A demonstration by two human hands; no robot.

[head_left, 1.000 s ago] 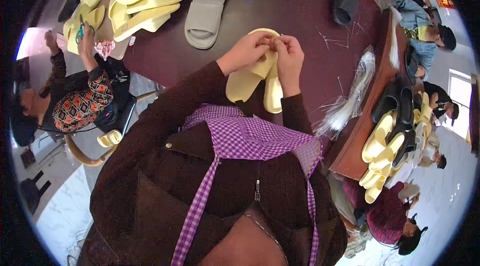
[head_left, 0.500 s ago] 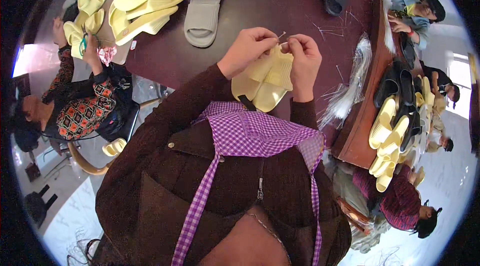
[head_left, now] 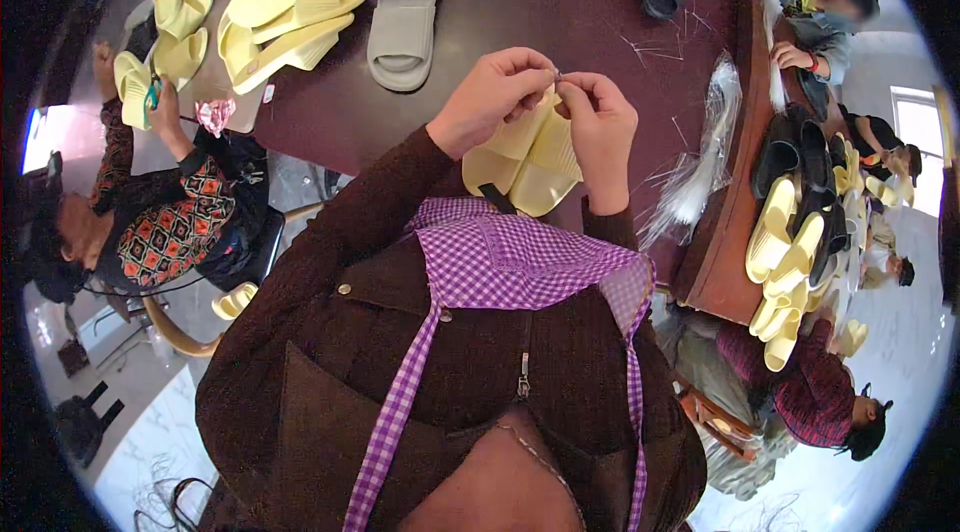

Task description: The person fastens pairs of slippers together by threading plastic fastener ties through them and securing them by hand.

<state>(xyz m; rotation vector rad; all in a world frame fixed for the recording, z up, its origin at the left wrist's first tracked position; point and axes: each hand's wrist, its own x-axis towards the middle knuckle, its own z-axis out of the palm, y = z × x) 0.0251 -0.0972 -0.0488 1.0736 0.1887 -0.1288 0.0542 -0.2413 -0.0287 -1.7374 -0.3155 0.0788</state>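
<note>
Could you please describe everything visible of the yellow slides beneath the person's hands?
The pair of yellow slides lies side by side, apparently on the dark red table, near ends rounded. They look like moulded foam, with broad straps. A black strip shows at the left one's near end. The left hand and right hand cover parts; contact is unclear.

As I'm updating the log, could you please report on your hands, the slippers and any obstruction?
Left hand, right hand: fingertips pinched together on unidentifiable tiny item. Yellow slippers: side by side beneath, partly hidden. White strands: right, clear of hands.
</note>
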